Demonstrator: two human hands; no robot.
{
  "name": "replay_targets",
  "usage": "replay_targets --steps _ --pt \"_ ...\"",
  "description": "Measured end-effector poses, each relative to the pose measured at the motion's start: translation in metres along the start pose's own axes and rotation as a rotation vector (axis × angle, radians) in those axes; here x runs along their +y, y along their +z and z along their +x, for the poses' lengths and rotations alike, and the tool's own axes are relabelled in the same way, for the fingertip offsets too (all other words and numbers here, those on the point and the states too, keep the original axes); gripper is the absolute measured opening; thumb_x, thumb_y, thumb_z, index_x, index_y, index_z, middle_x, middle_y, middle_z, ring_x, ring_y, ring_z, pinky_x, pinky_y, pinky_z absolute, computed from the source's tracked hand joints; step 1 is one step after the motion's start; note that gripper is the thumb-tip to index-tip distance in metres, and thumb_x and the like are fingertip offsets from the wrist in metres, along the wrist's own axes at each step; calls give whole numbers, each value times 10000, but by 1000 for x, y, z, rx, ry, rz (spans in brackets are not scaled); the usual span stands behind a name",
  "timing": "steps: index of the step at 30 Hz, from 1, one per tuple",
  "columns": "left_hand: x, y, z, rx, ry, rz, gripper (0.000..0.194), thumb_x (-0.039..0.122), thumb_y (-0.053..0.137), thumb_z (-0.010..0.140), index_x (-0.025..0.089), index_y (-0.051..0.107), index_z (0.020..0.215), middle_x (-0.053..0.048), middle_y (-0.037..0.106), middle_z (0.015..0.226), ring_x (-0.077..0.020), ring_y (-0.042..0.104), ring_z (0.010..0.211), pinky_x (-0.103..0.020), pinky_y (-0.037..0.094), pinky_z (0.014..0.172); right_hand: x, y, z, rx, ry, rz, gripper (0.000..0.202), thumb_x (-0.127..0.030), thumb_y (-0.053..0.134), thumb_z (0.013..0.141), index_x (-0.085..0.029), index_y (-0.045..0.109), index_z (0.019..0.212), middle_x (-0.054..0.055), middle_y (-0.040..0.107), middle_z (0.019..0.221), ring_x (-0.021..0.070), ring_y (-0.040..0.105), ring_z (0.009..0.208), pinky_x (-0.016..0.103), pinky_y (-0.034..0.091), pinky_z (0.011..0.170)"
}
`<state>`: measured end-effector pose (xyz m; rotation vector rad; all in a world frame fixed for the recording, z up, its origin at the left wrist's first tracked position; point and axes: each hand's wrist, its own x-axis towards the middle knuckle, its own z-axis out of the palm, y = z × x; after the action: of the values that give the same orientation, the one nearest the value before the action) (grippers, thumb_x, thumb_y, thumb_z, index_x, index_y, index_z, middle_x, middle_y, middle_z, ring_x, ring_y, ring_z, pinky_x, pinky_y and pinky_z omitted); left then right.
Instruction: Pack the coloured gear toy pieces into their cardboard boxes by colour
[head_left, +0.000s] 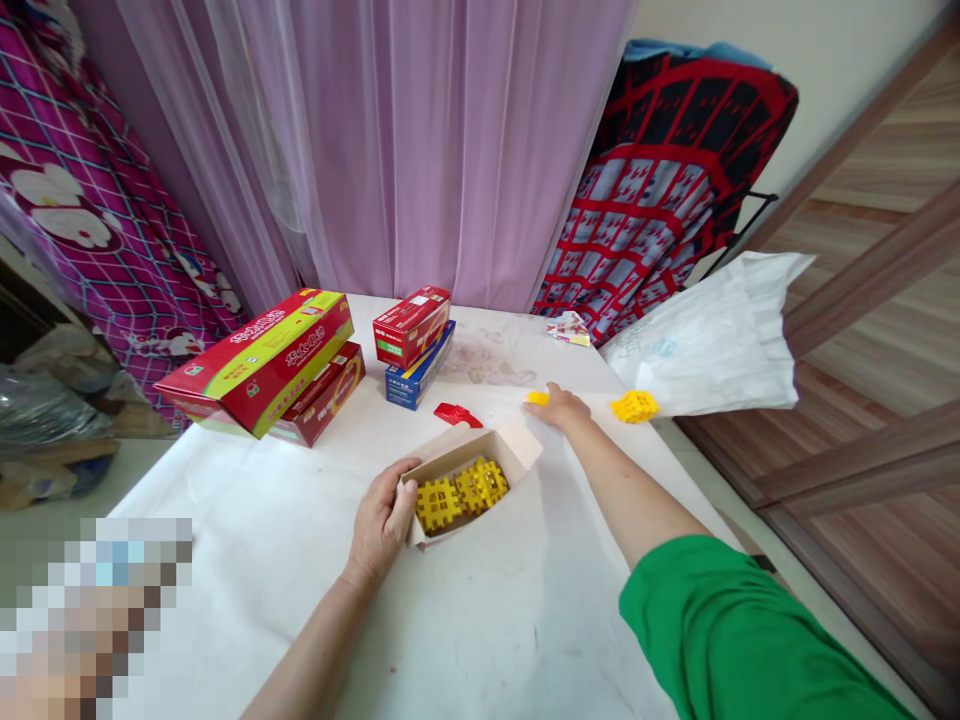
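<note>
My left hand (382,525) grips the near left end of an open cardboard box (517,455), thumb on the rim. Inside the box lie several yellow plastic lattice blocks (439,503). Out to the right, my right hand (564,407) reaches over the table with its fingers closed around a small yellow block (537,398), partly hidden by the fingers. Another yellow lattice block (634,406) sits on the table to the right of that hand. Just behind the box is a flat red piece (457,414).
Large red and yellow cartons (262,360) are stacked at the left. A small red box (412,328) rests on a blue box (421,372) at the back. A white sack (712,340) lies at the right edge of the white-covered table (465,640). Purple curtains (420,150) hang behind.
</note>
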<state>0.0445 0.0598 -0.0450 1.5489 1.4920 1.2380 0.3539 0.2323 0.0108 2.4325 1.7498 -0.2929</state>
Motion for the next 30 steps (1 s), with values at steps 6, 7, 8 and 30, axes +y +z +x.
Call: replay_targets --steps 6,7,8,30 --pt "-2 1 0 0 -15 -22 460 495 447 893 187 644 1172 -101 677 1210 -252 644 1077 -372 529 915 -5 4 -4 50 8 18 816 -665 556 784 -154 431 1408 214 534 1347 337 512 1254 412 437 957" --pt "-2 1 0 -1 -14 -21 462 498 447 892 185 643 1169 -103 676 1209 -253 644 1076 -373 528 916 -4 2 -5 63 7 33 805 -651 562 789 -146 444 1405 218 541 1339 338 517 1247 413 439 956" --pt "-1 1 0 0 -12 -19 463 499 445 891 183 644 1166 -104 676 1207 -253 644 1074 -375 526 918 -3 -1 -6 95 -1 56 771 -623 563 804 -138 465 1395 219 551 1329 333 527 1235 409 440 955" --pt "4 2 0 49 82 60 393 418 440 888 182 657 1115 -95 708 1099 -242 650 1028 -399 506 943 -82 -20 -134 -51 -1030 -686 257 -84 538 829 -128 778 913 158 760 862 249 724 864 277 498 697"
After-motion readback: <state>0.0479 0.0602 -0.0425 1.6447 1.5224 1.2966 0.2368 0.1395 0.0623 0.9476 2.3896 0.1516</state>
